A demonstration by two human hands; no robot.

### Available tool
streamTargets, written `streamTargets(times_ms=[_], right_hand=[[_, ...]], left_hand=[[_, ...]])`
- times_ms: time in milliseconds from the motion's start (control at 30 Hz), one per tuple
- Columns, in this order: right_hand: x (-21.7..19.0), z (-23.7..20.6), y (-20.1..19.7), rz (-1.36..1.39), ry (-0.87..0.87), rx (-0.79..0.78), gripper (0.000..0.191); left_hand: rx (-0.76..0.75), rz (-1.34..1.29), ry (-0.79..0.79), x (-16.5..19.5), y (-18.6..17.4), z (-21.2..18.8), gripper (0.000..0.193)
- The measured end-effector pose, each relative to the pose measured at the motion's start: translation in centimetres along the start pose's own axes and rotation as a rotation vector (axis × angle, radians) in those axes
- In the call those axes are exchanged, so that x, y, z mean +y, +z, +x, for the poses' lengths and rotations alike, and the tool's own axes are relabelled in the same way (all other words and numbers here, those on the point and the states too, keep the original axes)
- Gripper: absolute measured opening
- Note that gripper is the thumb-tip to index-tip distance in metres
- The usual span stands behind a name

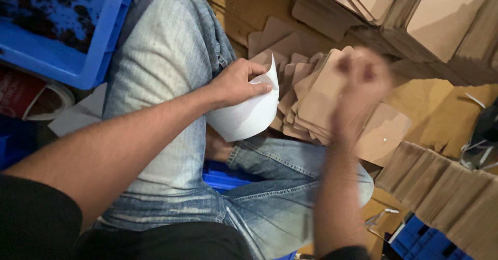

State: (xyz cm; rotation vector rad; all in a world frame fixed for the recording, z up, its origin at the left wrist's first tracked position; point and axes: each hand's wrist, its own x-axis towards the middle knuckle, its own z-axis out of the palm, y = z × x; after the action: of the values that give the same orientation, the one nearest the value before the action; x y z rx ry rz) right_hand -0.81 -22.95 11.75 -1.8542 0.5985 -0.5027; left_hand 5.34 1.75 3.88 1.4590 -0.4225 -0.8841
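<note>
We sit on the floor with our jeans-clad knee (166,57) raised, and our left hand (239,83) rests against it, which steadies the white sheet (249,115) it holds. That grip is pressed together on the sheet's upper edge, thumb on top and fingers curled behind, so the paper bows outward and hangs below the hand, just off the knee. The curl seems to come from the pinch near one corner while the rest hangs free.

Our right hand (360,81) is raised to the right of that grip and is blurred; we cannot tell whether its fingers are spread or closed, or whether it holds anything. Directly beneath it, and just beyond the white sheet, lies a fanned heap of brown cardboard tags (311,101) with rounded corners, loosely overlapped within easy reach of both hands. Farther out past the right hand, tidier stacks of brown card (446,187) stand packed on edge in rows. Behind the left forearm sits a blue plastic crate (78,47).
</note>
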Motion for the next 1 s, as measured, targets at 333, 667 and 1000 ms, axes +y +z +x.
streamTargets(times_ms=[333, 667, 1000], right_hand=[[7.1, 21.2, -13.5, -0.975, -0.414, -0.043, 0.012], [0.1, 11.5, -13.3, -1.159, -0.875, -0.466, 0.075], [-5.6, -0.7, -10.5, -0.52, -0.602, 0.163, 0.033]], left_hand=[[0.017, 0.037, -0.042, 0.2, -0.4, 0.2, 0.027], [0.002, 0.009, -0.047, -0.5, 0.0, 0.7, 0.026], [-0.001, 0.01, -0.049, 0.2, -0.3, 0.4, 0.021]])
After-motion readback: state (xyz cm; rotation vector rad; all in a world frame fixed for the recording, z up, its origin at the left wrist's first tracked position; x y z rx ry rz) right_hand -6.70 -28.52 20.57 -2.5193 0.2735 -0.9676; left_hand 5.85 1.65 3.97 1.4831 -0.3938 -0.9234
